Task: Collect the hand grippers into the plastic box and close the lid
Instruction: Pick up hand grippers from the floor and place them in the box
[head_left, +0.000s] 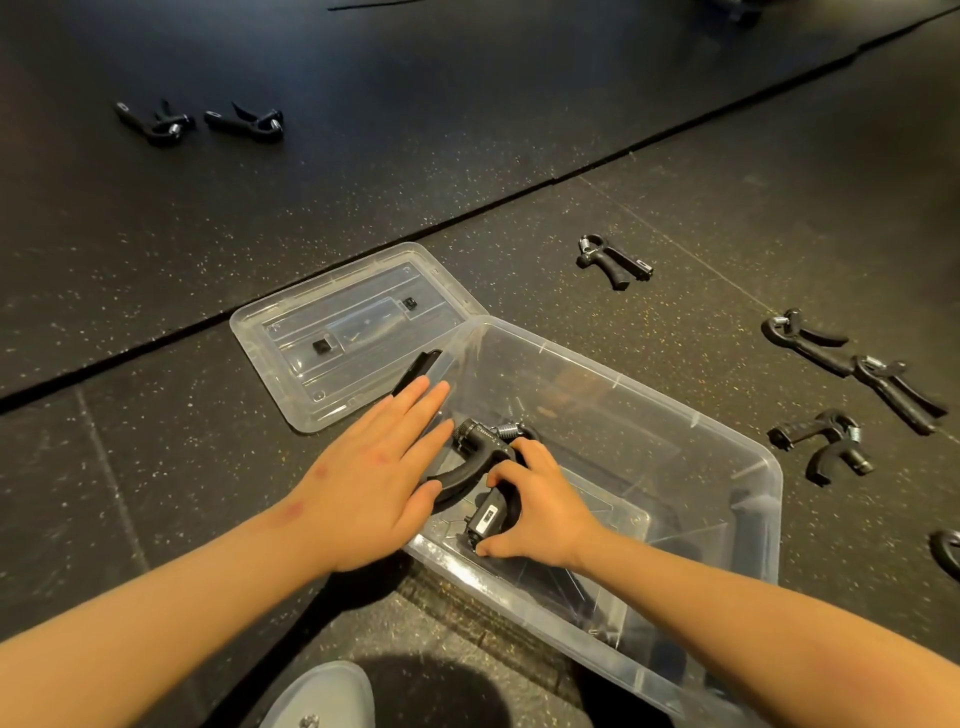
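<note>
Inside the clear plastic box (727, 431), by its 9 o'clock wall, a black hand gripper (483, 441) with a steel coil spring sits gripped in the right hand's (540, 509) curled fingers. The left hand (374, 478), fingers straight and together, touches its curved handle. The lid (291, 332) lies at 11 o'clock.

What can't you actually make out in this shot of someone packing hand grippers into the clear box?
All in the head view:
- black handle by the plastic box rim: the left hand covers the rest of it.
- hand gripper at the right edge: cut off by the frame.
- label on the held hand gripper in the right hand: print too small to read.
</note>
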